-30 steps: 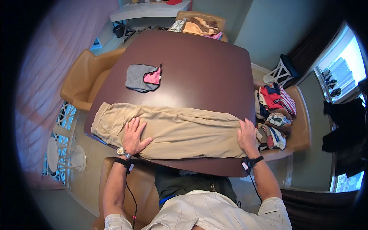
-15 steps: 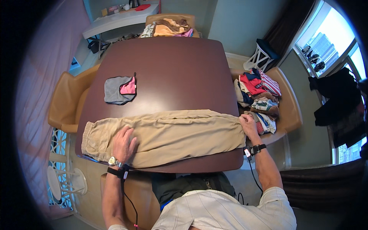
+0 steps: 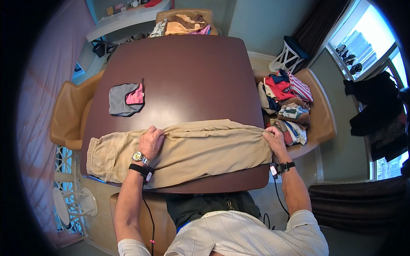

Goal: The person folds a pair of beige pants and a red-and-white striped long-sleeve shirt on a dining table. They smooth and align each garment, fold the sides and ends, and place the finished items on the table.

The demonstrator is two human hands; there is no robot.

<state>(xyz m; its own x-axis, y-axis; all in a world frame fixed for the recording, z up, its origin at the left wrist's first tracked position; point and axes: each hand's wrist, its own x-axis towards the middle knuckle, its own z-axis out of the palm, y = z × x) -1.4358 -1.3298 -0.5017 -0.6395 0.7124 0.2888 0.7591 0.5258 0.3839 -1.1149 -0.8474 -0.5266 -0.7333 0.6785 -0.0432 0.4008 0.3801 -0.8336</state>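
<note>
Tan trousers [image 3: 205, 149] lie lengthwise along the near side of the table, the legs laid together. Their elastic waistband is at the left and the leg ends are at the right. My left hand [image 3: 151, 143] is closed on the upper edge of the trousers, pinching the cloth left of the middle. At the right end, my right hand [image 3: 274, 139] pinches the corner of the leg ends. Farther back on the left sits a folded grey cloth [image 3: 121, 100] with a pink patch and dark edging, apart from both hands.
The brown table [image 3: 192, 77] has rounded corners. A tan chair [image 3: 322, 115] at the right holds a heap of clothes [image 3: 290, 102]; another at the far side carries folded cloths [image 3: 186, 24]. A tan armchair [image 3: 68, 111] stands at the left.
My left hand has moved right and away from me, from lying spread on the trousers to gripping their upper edge. My right hand keeps its pinch. The view has shifted slightly.
</note>
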